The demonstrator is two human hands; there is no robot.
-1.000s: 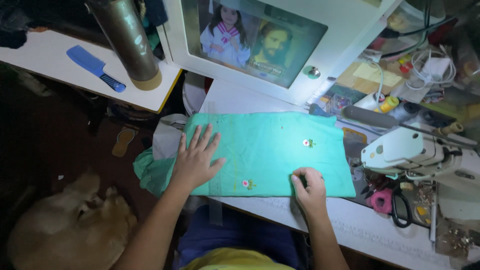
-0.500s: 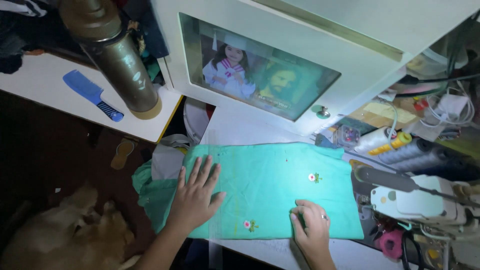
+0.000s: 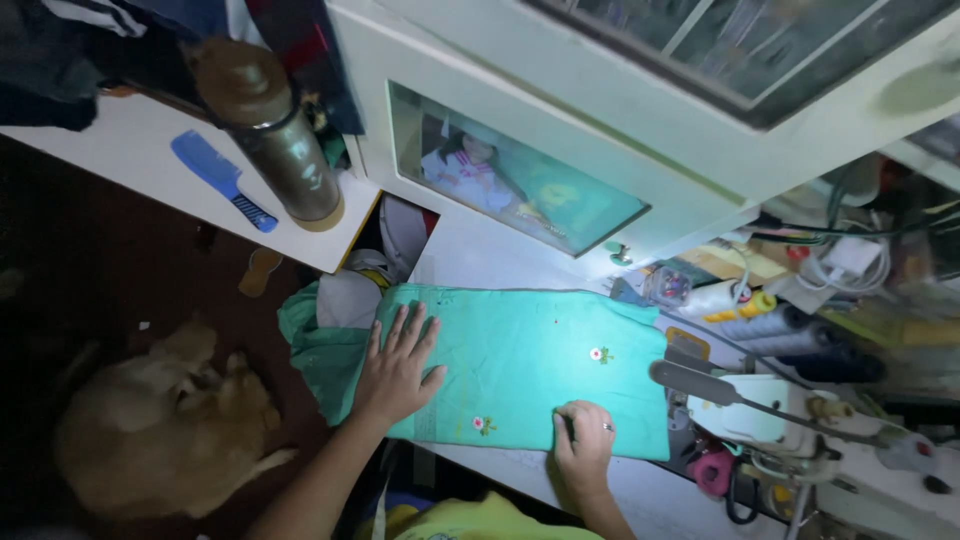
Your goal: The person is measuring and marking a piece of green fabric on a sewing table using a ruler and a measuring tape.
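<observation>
A turquoise cloth [image 3: 525,365] with small embroidered flowers lies spread on a white table [image 3: 480,262]. My left hand [image 3: 397,365] rests flat on the cloth's left part, fingers spread. My right hand [image 3: 583,446] is curled at the cloth's near edge, pinching the fabric; a ring shows on one finger. One flower [image 3: 599,354] sits near the cloth's right side, another flower [image 3: 482,424] near the front edge between my hands.
A white sewing machine [image 3: 790,420] stands right of the cloth, with thread spools [image 3: 735,302] and a pink tape measure [image 3: 714,472] nearby. A framed cabinet door [image 3: 520,180] is behind. A metal flask [image 3: 275,135] and blue comb [image 3: 222,180] sit on a left shelf. A dog [image 3: 160,420] lies on the floor.
The view has shifted so the scene sits lower and more to the right. My hands stay on the cloth in much the same places.
</observation>
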